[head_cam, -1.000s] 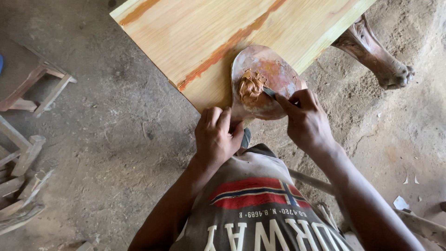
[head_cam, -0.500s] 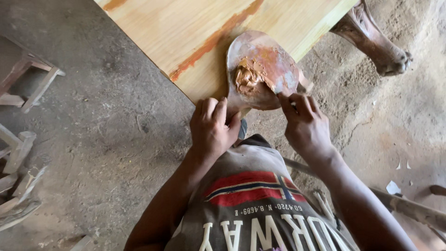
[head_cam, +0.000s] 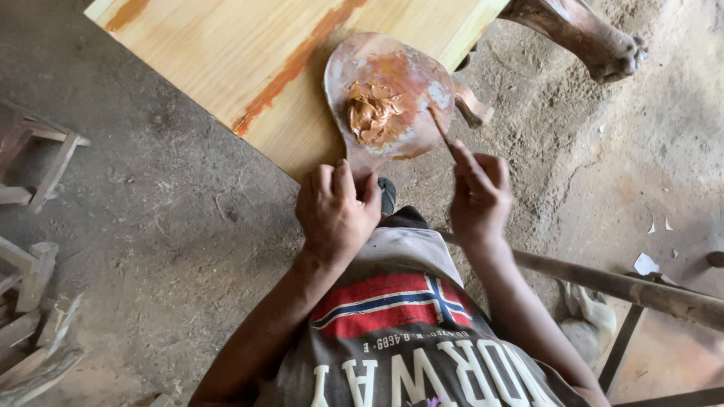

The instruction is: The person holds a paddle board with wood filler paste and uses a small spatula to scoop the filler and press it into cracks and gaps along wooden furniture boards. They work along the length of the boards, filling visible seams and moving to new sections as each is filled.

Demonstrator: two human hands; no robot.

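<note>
One flat, rounded palette board (head_cam: 407,75), smeared rusty red and grey, lies on the near corner of a pale wooden panel (head_cam: 226,53), and one lump of tan-brown putty (head_cam: 373,113) sits on the board a little left of its middle. The left hand (head_cam: 337,215) is closed over the narrow lower end of the board at the panel's edge, its fingers (head_cam: 324,181) curled tight around that end, so the handle itself is hidden under the hand. The right hand (head_cam: 480,197) holds one thin stick-like tool (head_cam: 441,130), pinched between thumb and forefinger with the other fingers folded in narrow beside them; the tool slants up and left, and its tip rests on the right part of the board, just beside the putty; whether it touches the lump cannot be told. The panel carries two reddish-brown streaks: one long streak (head_cam: 298,64) running diagonally toward the board, and one short one (head_cam: 124,13) at the far left corner. One carved dark wooden leg (head_cam: 584,34) shows on the dirt floor (head_cam: 173,226) at upper right, well apart from the hands. One long wooden rail (head_cam: 618,286) crosses at lower right. At the left edge lie several wooden frame pieces (head_cam: 34,173), too cut off to count surely.
</note>
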